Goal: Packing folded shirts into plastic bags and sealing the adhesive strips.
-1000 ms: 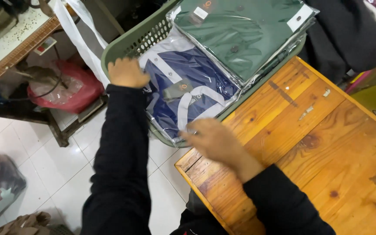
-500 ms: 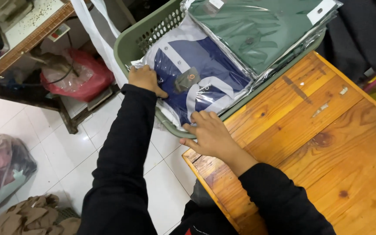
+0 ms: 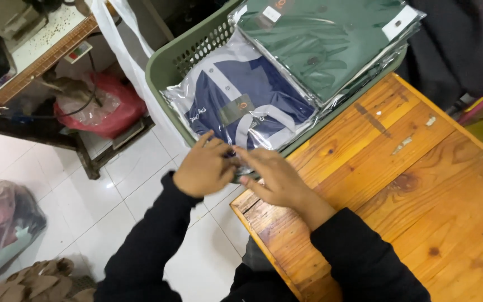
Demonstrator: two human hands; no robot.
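— Sliding in: the left hand (image 3: pixel 203 168) is leaving the far corner of the bagged navy shirt (image 3: pixel 241 103), meeting the right hand (image 3: pixel 272 178).
— Both are pinching its near edge, shirt lying in the green basket (image 3: pixel 166 64) beside the wooden table (image 3: pixel 420 184).

Navy-and-grey folded shirt (image 3: pixel 241 103) sealed in a clear plastic bag, lying flat and slightly askew atop the green basket, its far edge under a green packaged shirt.
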